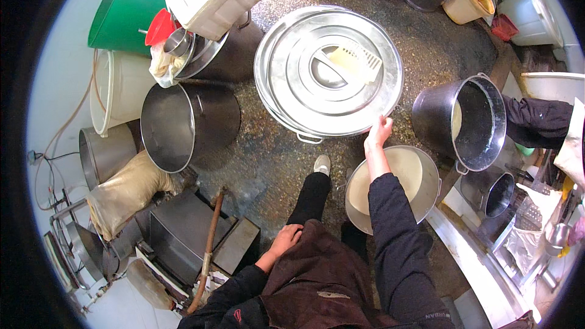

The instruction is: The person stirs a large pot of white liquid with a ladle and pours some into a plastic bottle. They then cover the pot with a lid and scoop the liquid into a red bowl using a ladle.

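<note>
A large round metal lid (283, 96) covers a wide vessel in front of me, with a pale slotted scraper-like tool (352, 61) lying across its centre. My right hand (379, 133) grips the lid's near right rim, fingers curled at the edge. Beneath my right forearm stands a metal pot (428, 164) holding a cream-coloured liquid (404, 171), partly hidden by the sleeve. My left hand (285, 240) rests on my thigh beside the brown apron (320, 274) and holds nothing.
At left, a dark metal pot (215, 123) lies near a stuffed cloth sack (130, 187) and a brown pipe (212, 233). Another tall pot (432, 114) is at right, by a person's dark sleeve or trouser leg (534, 116). Several pots and buckets line the back of the wet floor (265, 164).
</note>
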### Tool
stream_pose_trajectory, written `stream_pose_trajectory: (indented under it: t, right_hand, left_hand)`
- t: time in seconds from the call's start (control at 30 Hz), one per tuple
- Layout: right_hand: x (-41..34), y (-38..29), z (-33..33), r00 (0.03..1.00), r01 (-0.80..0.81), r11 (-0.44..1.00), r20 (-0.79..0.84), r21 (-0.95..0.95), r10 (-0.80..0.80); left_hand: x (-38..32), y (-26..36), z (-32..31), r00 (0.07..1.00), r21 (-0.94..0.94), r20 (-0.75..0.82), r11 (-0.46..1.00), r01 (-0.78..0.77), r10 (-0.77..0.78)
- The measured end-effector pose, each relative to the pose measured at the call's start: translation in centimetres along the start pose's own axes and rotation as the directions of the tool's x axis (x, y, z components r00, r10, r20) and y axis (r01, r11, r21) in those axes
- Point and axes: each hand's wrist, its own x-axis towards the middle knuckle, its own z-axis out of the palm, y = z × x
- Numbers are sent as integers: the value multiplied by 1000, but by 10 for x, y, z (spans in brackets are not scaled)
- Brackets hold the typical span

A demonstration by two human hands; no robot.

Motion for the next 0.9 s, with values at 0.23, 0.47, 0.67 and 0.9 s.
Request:
stream_pose_trajectory:
  t: [0.23, 0.47, 0.67, 0.9]
  right_hand:
    - [-1, -24, 13, 995, -3, 957, -96, 291, 32]
    - [-35, 18, -157, 987, -121, 813, -14, 570, 157]
    - [-131, 60, -366, 917, -194, 815, -194, 546, 348]
    - [-174, 100, -460, 735, -265, 753, -379, 602, 562]
  left_hand:
    - [18, -15, -27, 992, -15, 105, 997, 73, -71]
    - [25, -7, -33, 993, -25, 103, 998, 51, -49]
    - [22, -15, -14, 983, 62, 180, 998, 21, -32]
    - [5, -12, 10, 991, 84, 131, 995, -52, 41]
